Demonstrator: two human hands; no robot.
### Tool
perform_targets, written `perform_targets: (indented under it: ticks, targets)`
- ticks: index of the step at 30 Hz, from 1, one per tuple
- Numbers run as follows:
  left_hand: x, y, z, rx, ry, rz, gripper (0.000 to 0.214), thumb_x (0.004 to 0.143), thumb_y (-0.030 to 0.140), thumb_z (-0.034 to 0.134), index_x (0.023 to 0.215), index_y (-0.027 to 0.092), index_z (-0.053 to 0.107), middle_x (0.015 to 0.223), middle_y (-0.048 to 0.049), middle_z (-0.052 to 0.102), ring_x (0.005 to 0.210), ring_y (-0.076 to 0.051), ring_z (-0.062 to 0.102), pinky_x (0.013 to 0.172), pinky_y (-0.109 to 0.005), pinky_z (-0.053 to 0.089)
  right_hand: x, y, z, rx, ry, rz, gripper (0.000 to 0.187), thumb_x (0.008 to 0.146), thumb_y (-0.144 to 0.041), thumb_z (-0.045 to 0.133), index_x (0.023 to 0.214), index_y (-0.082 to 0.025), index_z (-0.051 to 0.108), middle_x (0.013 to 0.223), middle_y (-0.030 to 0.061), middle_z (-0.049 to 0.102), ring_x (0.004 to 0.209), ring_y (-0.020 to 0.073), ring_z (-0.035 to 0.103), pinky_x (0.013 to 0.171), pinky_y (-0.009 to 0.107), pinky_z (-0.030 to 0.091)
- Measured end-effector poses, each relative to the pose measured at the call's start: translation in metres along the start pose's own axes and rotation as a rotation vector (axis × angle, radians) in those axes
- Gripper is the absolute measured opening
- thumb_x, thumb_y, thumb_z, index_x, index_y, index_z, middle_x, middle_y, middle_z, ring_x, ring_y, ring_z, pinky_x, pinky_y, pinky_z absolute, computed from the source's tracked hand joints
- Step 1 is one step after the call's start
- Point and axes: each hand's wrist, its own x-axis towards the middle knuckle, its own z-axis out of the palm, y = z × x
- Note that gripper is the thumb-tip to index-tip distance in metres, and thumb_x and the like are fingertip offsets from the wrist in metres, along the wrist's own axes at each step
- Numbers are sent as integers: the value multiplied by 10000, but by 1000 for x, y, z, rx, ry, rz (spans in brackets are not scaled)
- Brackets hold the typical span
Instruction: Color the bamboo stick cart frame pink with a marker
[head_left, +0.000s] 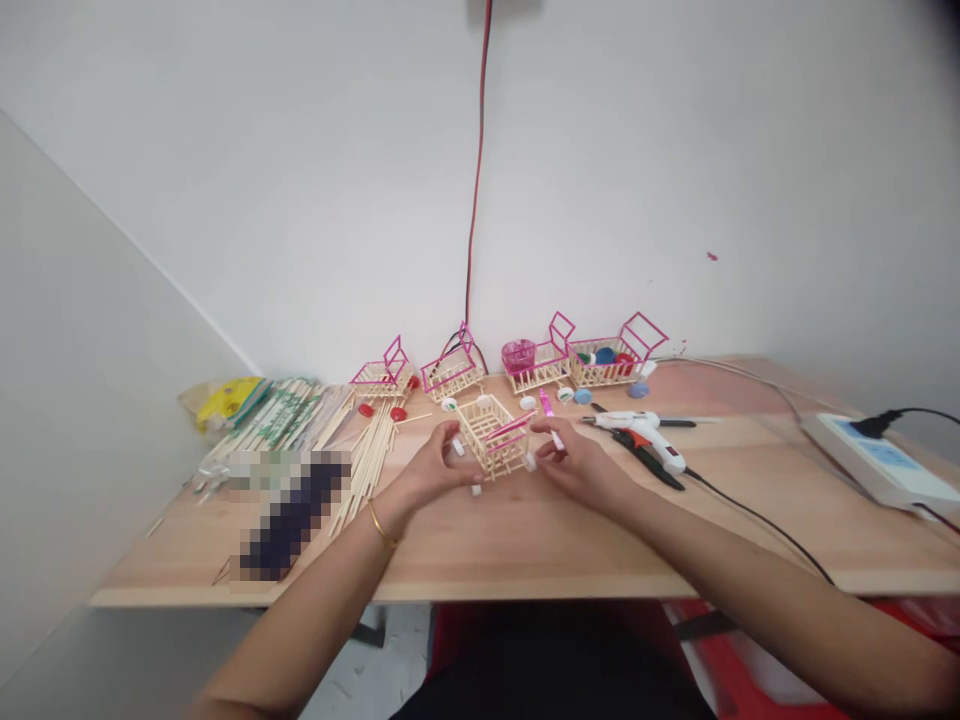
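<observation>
A small cart made of wooden sticks, with pink sticks across its near top edge and white caps as wheels, is in front of me at the middle of the table. My left hand grips its left side, thumb at the lower near corner and fingers farther back. At the right side, my right hand has its fingers apart and bent close to a white wheel; whether they touch it is unclear. Just behind that hand lies a pink tube.
Several finished-looking carts with pink handles line the wall, one bearing a pink-stained cup. A glue gun and dark-handled pliers lie right, near a power strip. Loose sticks and stick packs lie left.
</observation>
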Motion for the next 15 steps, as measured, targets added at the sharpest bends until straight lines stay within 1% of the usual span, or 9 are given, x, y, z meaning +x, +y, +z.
perform_targets:
  ticks: [3,5,7,8,9,10,11,13,15]
  targets:
    - [5,-7,-3,-95,-39,0,832,502,313,937,1219,216,527,1380,-134,502,1386,-305,414,1187,-479,289,14,-10,-30,-93,106,-98,315,934,-319,495,1233,-220,499,1084,123,713,824,226,697,763,378,537]
    - [8,-10,-5,-133,-50,26,809,495,340,944,1185,227,538,1343,-122,525,1371,-304,430,1188,-483,289,33,-20,-56,-91,148,-131,310,973,-370,440,1219,-209,537,975,107,738,822,233,700,747,365,531]
    - [10,-12,-7,-137,-59,40,804,488,360,949,1173,232,547,1319,-114,542,1355,-306,447,1188,-491,283,59,-30,-79,-126,172,-161,336,992,-408,403,1190,-202,582,788,50,723,710,201,669,706,329,507]
    - [11,-13,-8,-136,-67,43,804,488,366,949,1173,230,549,1315,-114,546,1350,-308,452,1188,-495,279,73,-35,-89,-159,192,-163,353,989,-439,407,1137,-201,621,728,30,701,650,181,635,670,306,486]
    - [12,-14,-8,-138,-79,47,808,490,369,949,1177,227,547,1314,-118,547,1346,-311,456,1187,-498,279,87,-38,-97,-185,242,-166,364,978,-463,424,1063,-198,659,725,25,696,638,166,612,652,290,466]
    - [12,-15,-9,-142,-93,53,816,491,368,948,1184,224,543,1317,-122,546,1344,-314,457,1184,-501,281,102,-41,-102,-207,280,-184,367,962,-471,448,980,-191,685,754,29,705,658,159,603,651,279,451]
    - [13,-15,-10,-144,-106,56,825,487,363,950,1189,223,540,1321,-126,544,1343,-317,456,1181,-504,285,115,-43,-106,-230,287,-175,367,950,-468,466,933,-183,698,764,32,710,659,155,592,642,272,437]
    - [13,-17,-11,-138,-122,54,845,477,347,954,1200,225,534,1336,-131,536,1349,-322,448,1179,-509,289,139,-44,-105,-283,283,-124,355,939,-440,481,903,-171,710,708,26,696,604,141,553,606,263,405]
    - [13,-18,-12,-125,-124,44,859,472,326,955,1211,230,527,1349,-134,528,1359,-326,438,1178,-514,289,157,-40,-99,-400,263,-92,345,944,-395,467,914,-157,714,695,32,689,598,141,544,595,259,384]
